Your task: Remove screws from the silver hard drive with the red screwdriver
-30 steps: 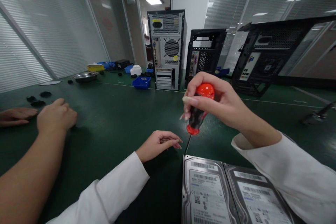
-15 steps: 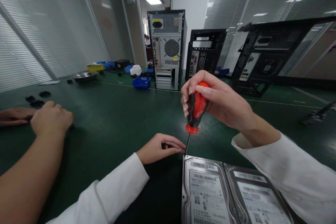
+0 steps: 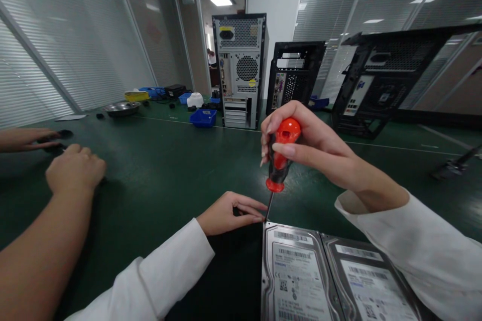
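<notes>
My right hand point(image 3: 312, 148) is wrapped round the red and black handle of a screwdriver point(image 3: 280, 158) held nearly upright. Its thin shaft points down to the far left corner of a silver hard drive point(image 3: 295, 271) at the bottom of the view. A second hard drive point(image 3: 371, 286) lies right beside it. My left hand point(image 3: 229, 213) rests on the green table point(image 3: 169, 170), fingers pinched together next to the screwdriver tip; whatever they hold is too small to make out.
A co-worker's bare forearm and fist point(image 3: 73, 173) lie on the table at the left, with their other hand point(image 3: 26, 138) by small black parts point(image 3: 64, 134). Three computer cases point(image 3: 241, 70) stand at the back. A blue bin point(image 3: 203, 118) and a metal bowl point(image 3: 121, 109) sit far left.
My left hand slid right until its fingertips met the screwdriver tip at the drive's corner. My right hand's fingers shifted on the handle. The co-worker's far hand moved up toward the black parts.
</notes>
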{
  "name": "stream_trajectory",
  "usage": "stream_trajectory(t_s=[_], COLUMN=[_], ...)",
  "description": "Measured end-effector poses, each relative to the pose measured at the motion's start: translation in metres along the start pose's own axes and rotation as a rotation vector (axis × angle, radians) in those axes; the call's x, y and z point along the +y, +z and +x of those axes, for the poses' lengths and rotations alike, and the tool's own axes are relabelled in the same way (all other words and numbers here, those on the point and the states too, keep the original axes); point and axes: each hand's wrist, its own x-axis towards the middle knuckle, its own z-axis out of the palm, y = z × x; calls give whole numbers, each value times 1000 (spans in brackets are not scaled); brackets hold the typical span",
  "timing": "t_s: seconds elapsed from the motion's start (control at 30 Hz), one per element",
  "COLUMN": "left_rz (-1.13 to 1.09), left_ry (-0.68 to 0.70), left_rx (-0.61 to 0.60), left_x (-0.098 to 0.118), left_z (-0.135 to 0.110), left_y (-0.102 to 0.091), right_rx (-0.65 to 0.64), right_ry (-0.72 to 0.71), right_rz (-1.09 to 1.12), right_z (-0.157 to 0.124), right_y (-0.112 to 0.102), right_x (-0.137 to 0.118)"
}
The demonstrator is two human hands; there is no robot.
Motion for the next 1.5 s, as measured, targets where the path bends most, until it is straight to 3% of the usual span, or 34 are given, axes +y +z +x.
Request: stream_trajectory(t_s=[0.4, 0.73, 1.0, 1.33, 1.5], left_rz=[-9, -5, -14, -14, -33], left_ry=[-16, 1, 2, 23, 22], left_rx=[-20, -13, -28, -28, -21], left_x=[-2, 0, 0, -5, -6], left_z=[-1, 0, -1, 1, 0], left_y=[-1, 0, -1, -3, -2], right_rx=[7, -126, 23, -9, 64], right_ry=[-76, 110, 58, 73, -26], right_rz=[-142, -71, -180, 157, 214], right_z=[5, -2, 2, 5, 6], right_y=[-1, -10, -4, -4, -1], right_x=[0, -18, -13, -4, 1])
